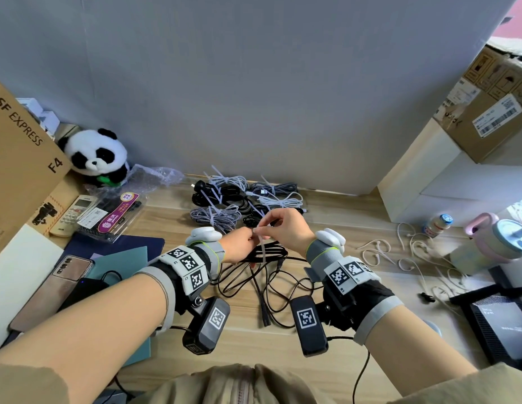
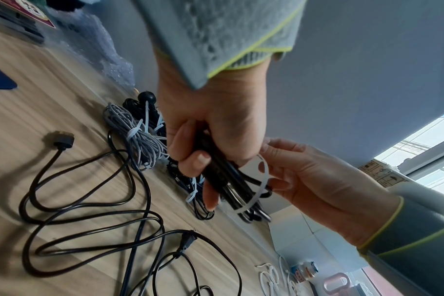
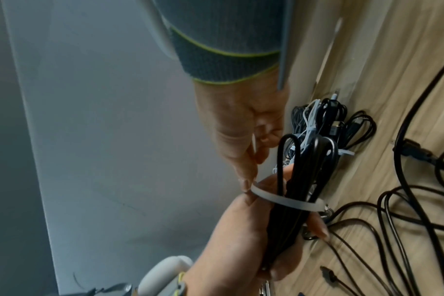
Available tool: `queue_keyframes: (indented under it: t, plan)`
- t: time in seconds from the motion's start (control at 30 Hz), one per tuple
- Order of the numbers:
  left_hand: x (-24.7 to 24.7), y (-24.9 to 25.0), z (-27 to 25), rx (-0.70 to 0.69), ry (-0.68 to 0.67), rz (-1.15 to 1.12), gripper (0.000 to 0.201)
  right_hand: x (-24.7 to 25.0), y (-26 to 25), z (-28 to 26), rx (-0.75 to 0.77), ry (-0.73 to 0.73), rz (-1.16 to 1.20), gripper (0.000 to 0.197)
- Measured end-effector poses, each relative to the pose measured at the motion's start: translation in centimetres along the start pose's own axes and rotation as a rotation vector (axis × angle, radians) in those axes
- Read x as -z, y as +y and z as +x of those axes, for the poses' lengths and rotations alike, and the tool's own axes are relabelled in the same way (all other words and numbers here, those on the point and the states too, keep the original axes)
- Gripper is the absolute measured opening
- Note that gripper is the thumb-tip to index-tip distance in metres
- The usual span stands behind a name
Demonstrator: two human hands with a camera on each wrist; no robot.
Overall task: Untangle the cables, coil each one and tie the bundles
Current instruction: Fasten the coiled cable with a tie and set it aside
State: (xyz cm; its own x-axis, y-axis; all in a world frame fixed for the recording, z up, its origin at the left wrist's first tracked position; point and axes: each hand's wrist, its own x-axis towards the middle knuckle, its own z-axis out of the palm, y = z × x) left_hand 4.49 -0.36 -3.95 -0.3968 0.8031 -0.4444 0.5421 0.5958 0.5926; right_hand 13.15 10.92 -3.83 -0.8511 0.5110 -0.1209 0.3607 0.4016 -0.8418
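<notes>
Mid-frame in the head view: left hand [image 1: 239, 243] closed around a coiled black cable [image 2: 223, 176], thumb and fingers curled round the folded strands; right hand [image 1: 286, 225] pinching a white zip tie [image 3: 287, 201] between thumb and fingertips. Tie looped once round the coil, not yet pulled tight.

Risks, as judged from here:
- Loop sliding off the end of the coil, because the tie sits slack and near the bend of the strands.
- Coil springing open if the left grip loosens before the tie locks.
- Tail slipping out of the pinch, the strap being thin and smooth.
- A loose strand left outside the loop; whether all strands are caught cannot be told.

Counts:
- Tied bundles [image 1: 242, 196] against the wall, upper centre of the head view: about seven, overlapping, so exact number uncertain.
- Loose black cables [image 1: 268, 287] on the wooden table [image 1: 327, 205], lower centre: at least two, tangled.
- Spare zip ties [image 1: 379, 249], right of centre: several, too thin and overlapped to count.
- Coil in hand: one.
</notes>
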Motion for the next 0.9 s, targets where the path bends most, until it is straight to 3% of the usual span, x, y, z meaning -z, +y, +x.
queue_keyframes:
  t: [0.17, 0.3, 0.53, 0.77, 0.9]
  plan:
    - [0.2, -0.2, 0.4, -0.001, -0.060, -0.074, 0.038, 0.0, -0.1, -0.2, 0.130, 0.016, -0.065, 0.025]
    - [0.0, -1.2, 0.5, -0.021, -0.094, -0.095, 0.049, 0.0, 0.3, -0.3, 0.126, 0.029, -0.099, 0.019]
    - [0.2, -0.6, -0.4, 0.013, -0.102, -0.179, 0.034, -0.3, 1.0, -0.2, 0.109, 0.002, -0.061, 0.016]
    - [0.2, -1.0, -0.9, -0.036, -0.136, -0.226, 0.048, -0.4, 1.6, 0.0, 0.031, -0.004, 0.066, 0.018]
    - [0.2, -0.6, -1.1, -0.024, -0.083, -0.233, 0.037, -0.4, 1.4, -0.1, 0.037, -0.049, 0.056, 0.021]
